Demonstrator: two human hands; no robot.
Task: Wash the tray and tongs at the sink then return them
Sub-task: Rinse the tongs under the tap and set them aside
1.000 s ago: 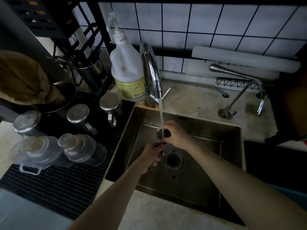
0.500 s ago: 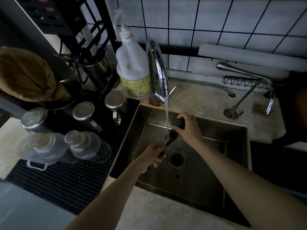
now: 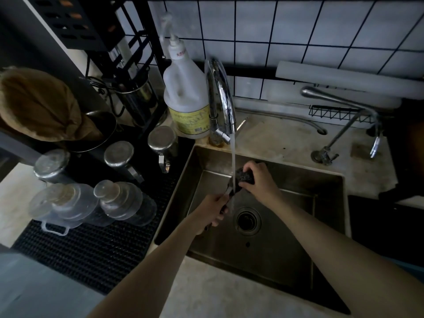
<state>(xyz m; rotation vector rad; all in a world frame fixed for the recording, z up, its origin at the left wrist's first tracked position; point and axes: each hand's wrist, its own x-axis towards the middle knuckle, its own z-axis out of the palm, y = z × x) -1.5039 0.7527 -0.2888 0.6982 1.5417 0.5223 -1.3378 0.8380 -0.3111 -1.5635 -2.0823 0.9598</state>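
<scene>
Metal tongs [image 3: 229,191] are in your left hand [image 3: 212,211], low over the sink [image 3: 270,267] and directly under the water stream [image 3: 233,161] from the faucet [image 3: 220,88]. I judge them light and stiff, but wet and probably slippery, so you should hold them firmly by the handle end, as you do now with the fingers curled around it. Your right hand [image 3: 258,180] is closed around a dark scrubber [image 3: 245,176] and presses it against the upper end of the tongs. I cannot tell whether the arms of the tongs are open or together. No tray is visible in this view.
</scene>
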